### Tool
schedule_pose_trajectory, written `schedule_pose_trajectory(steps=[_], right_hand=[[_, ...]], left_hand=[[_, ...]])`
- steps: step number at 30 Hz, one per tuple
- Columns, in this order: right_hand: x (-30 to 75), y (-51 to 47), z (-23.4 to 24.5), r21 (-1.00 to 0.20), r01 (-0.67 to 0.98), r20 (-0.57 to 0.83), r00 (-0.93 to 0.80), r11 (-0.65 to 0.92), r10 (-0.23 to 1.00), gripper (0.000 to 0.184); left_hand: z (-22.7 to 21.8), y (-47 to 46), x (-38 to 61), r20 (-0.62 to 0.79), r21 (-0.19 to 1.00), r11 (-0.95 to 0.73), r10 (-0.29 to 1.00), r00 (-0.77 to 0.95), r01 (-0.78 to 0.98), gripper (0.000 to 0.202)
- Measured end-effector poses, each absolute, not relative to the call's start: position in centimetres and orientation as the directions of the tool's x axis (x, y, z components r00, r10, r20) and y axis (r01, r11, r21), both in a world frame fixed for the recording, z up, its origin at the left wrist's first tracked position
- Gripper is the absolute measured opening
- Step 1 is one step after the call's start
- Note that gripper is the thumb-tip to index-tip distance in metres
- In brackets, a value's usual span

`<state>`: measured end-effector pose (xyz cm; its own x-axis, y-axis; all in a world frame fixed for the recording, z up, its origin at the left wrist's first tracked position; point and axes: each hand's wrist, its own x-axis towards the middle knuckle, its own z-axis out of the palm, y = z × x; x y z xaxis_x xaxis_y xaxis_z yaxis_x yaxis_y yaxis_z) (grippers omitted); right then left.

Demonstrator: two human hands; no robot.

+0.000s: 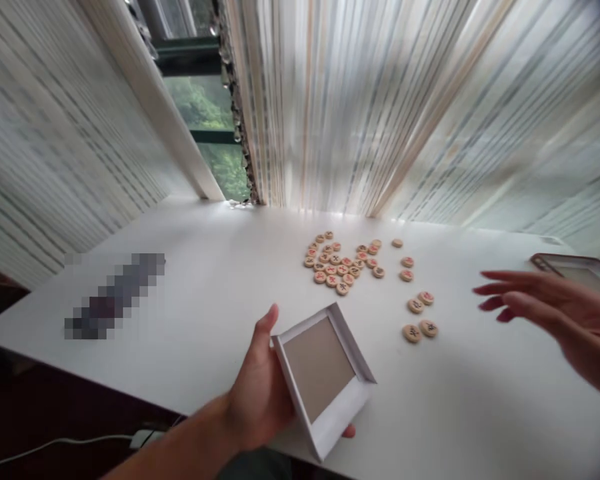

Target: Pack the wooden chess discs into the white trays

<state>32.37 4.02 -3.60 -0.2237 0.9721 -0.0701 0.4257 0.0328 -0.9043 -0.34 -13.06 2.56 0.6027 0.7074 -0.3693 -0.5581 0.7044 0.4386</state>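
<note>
Head view, left hand [260, 393]: was closed around the side of a box, its thumb along the upper left edge and a fingertip showing beyond the lower right one.
White box [337, 410]: was tilted in the left hand over the near edge of the table [205, 300], its open side toward the camera, with a greyish-tan floor inside pale walls.
Right hand [550, 303]: was spread loosely, fingers stretched toward the left, at the right side of the table; whether it touched the surface could not be told.
Wooden discs [343, 270]: lay mostly in a close cluster beyond the box, many marked with red or dark characters.
Three outlying discs [407, 262]: lay apart from one another or nearly so, to the right of the cluster.
Four nearest discs [415, 305]: lay in two pairs between the box and the right hand.
Dark-rimmed tray [570, 259]: lay behind the right hand, partly hidden and cut off by the picture's edge.
Pixelated object [115, 297]: lay on the table's left part, too blurred to identify.
Striped curtains [355, 100]: hung behind the table, parted at a window [207, 107] with greenery outside.
White cable [80, 441]: ran below the table at lower left.
</note>
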Motion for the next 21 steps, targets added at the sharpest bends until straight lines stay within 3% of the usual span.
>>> schedule_pose_trajectory(steps=[4, 7, 10, 12, 15, 17, 21], right_hand=[[27.4, -4.4, -0.8, -0.941, 0.311, 0.024, -0.326, 0.131, 0.945, 0.076], [24.6, -8.1, 1.8, -0.879, 0.430, 0.048, -0.346, 0.203, 0.937, 0.068], [22.7, -8.4, 2.6, -0.797, 0.521, 0.109, -0.373, 0.305, 0.921, 0.034], [22.3, -7.7, 2.2, -0.767, 0.541, 0.134, -0.392, 0.346, 0.910, 0.032], [22.7, -6.7, 1.4, -0.773, 0.529, 0.149, -0.384, 0.349, 0.911, 0.037], [23.1, -6.4, 1.0, -0.763, 0.524, 0.192, -0.374, 0.378, 0.907, 0.034], [23.4, -6.2, 0.2, -0.671, 0.549, 0.304, -0.409, 0.498, 0.860, 0.028]], left_hand=[[3.0, -11.7, -0.9, -0.422, 0.522, 0.746, 0.647, 0.634, -0.414, 0.084], [2.3, -10.7, -0.7, -0.499, 0.566, 0.775, 0.595, 0.631, -0.283, 0.082], [2.0, -9.7, -0.5, -0.505, 0.611, 0.767, 0.568, 0.650, -0.195, 0.085], [2.1, -9.1, -0.6, -0.509, 0.682, 0.720, 0.594, 0.623, -0.129, 0.081], [2.7, -7.7, -1.4, -0.453, 0.869, 0.489, 0.728, 0.515, 0.074, 0.060], [2.9, -6.5, -2.0, -0.304, 0.945, 0.200, 0.832, 0.464, 0.260, 0.050], [2.6, -4.6, -2.2, 0.032, 0.807, -0.273, 0.906, 0.422, 0.524, 0.031]])
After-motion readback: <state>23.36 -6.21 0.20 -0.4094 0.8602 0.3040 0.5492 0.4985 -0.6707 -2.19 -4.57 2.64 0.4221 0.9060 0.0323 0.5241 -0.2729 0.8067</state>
